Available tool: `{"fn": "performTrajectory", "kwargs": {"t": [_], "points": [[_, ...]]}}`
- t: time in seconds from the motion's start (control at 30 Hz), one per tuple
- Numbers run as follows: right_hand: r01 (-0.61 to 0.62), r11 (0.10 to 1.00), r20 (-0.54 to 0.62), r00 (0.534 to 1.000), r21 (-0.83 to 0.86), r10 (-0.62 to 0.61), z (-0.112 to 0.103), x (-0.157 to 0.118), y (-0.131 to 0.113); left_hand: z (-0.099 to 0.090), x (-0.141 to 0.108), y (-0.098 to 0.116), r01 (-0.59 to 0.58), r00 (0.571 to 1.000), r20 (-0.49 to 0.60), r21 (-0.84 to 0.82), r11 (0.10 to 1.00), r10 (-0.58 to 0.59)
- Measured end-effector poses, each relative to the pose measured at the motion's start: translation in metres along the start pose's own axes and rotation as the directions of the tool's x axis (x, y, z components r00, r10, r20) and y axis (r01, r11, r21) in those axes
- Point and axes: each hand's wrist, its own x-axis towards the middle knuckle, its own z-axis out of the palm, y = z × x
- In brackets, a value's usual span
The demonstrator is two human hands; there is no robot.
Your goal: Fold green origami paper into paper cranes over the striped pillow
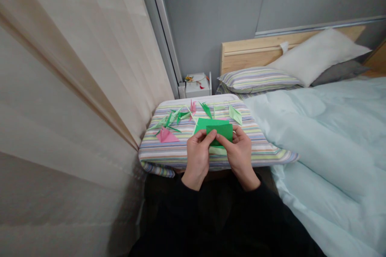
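Both hands pinch a folded piece of green origami paper point(221, 130) above the near part of a small table point(181, 156) with a striped cloth. My left hand point(199, 154) grips its left edge, thumb in front. My right hand point(239, 152) holds the right side, its thumb tip close to the left thumb. Behind the folded piece lies more green paper point(208, 123). A pale green sheet point(217, 151) shows just below it. Left of my hands are a pink folded paper piece point(166, 135) and several green paper cranes point(171, 118).
A pink paper crane point(193, 107) and a pale green folded piece point(235, 115) lie toward the table's back. A curtain point(90, 68) hangs close on the left. To the right is a bed with a pale blue quilt point(325, 128). A white stand point(197, 87) is behind the table.
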Motion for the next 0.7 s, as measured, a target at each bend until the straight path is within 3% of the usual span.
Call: {"fn": "performTrajectory", "kwargs": {"t": [0.23,0.47,0.57,0.7], "points": [[-0.037,0.999,-0.042,0.998,0.000,0.037,-0.004,-0.001,0.004,-0.008,0.008,-0.007,-0.134,0.988,-0.079,-0.008,0.991,0.133],[-0.012,0.996,-0.080,0.997,-0.094,0.004,-0.021,-0.001,0.009,-0.010,0.014,0.004,-0.058,0.982,-0.183,-0.131,0.990,0.033],[-0.007,0.994,-0.076,0.997,-0.107,-0.001,-0.024,-0.001,0.011,-0.008,0.012,0.003,-0.017,0.987,-0.160,-0.117,0.993,-0.002],[-0.009,0.998,-0.054,0.999,-0.067,0.005,-0.024,0.001,0.010,-0.008,0.010,0.000,0.045,0.998,-0.046,0.000,0.999,-0.045]]}}
